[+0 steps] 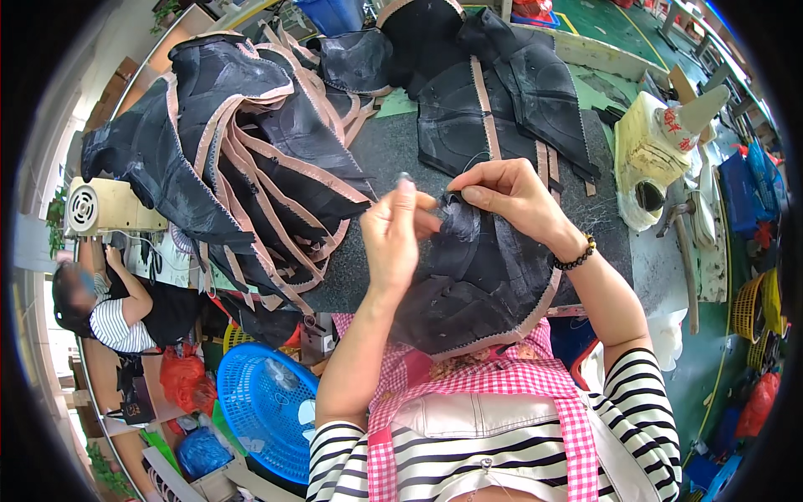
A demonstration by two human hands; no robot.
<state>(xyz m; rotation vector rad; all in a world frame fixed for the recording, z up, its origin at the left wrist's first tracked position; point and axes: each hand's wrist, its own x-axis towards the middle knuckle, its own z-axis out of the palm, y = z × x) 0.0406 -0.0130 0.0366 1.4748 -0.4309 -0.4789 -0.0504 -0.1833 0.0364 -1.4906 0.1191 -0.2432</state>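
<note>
My right hand pinches the upper edge of a black shoe-upper-like fabric piece between thumb and forefinger. That piece has a beige notched trim along its lower edge and hangs from the table over my apron. Just left of the pinched edge, my left hand is raised with its fingers curled in. A small dark shiny thing shows at its thumb tip; I cannot tell what it is. Beyond the right hand lie more black fabric pieces with beige strips.
A heap of black pieces with beige trim covers the left of the dark worktable. A cream glue pot and a hammer stand at the right. A blue basket sits below left. A co-worker works at the far left.
</note>
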